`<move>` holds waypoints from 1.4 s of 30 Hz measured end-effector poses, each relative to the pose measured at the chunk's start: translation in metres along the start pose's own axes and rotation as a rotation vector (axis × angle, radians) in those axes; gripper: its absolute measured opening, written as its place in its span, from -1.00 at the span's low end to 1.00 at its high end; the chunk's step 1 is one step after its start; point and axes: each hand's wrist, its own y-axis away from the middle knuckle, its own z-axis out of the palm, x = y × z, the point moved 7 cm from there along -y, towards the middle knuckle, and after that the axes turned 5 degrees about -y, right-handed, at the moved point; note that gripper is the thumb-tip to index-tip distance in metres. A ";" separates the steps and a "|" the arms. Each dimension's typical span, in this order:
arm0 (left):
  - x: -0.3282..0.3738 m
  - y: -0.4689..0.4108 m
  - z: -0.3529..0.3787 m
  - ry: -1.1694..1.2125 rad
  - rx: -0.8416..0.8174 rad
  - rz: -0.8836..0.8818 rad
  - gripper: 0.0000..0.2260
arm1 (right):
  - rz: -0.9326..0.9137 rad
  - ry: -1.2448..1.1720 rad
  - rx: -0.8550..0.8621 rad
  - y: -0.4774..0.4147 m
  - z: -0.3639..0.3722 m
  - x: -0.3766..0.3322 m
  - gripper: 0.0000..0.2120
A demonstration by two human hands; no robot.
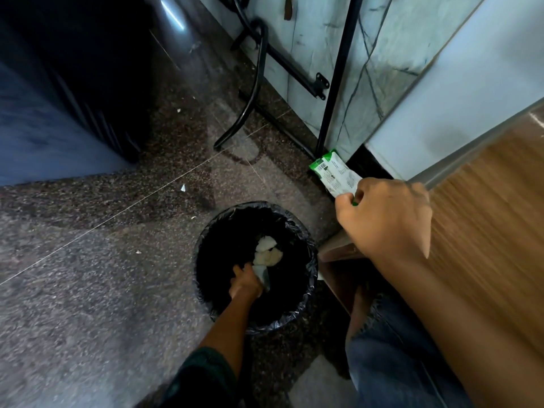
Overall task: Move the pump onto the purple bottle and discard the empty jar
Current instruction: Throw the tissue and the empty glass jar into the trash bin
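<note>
My left hand (245,284) reaches down inside the black-lined waste bin (306,301) on the floor. Its fingers are closed on a pale, see-through object (263,276), apparently the empty jar, though it is partly hidden by the hand. My right hand (385,219) is raised at the corner of the wooden table. It grips a green and white package (335,172) that points up and to the left. No pump and no purple bottle are in view.
Crumpled white paper (266,251) lies in the bin. The wooden table top (485,231) fills the right side, with my jeans leg (391,357) below it. Black metal stand legs (253,92) and a pole (335,83) stand by the marble wall. A dark cabinet (59,98) is on the left.
</note>
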 end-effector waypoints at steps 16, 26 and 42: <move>0.010 0.018 -0.021 -0.127 0.377 0.304 -0.75 | 0.007 -0.009 0.030 0.001 0.000 0.002 -0.67; 0.015 0.002 -0.013 0.088 0.243 0.304 -0.61 | -0.015 0.007 -0.004 0.000 0.003 0.001 -0.68; 0.015 -0.007 0.005 -0.334 0.073 0.188 -0.19 | -0.027 0.031 0.002 -0.002 0.006 0.004 -0.68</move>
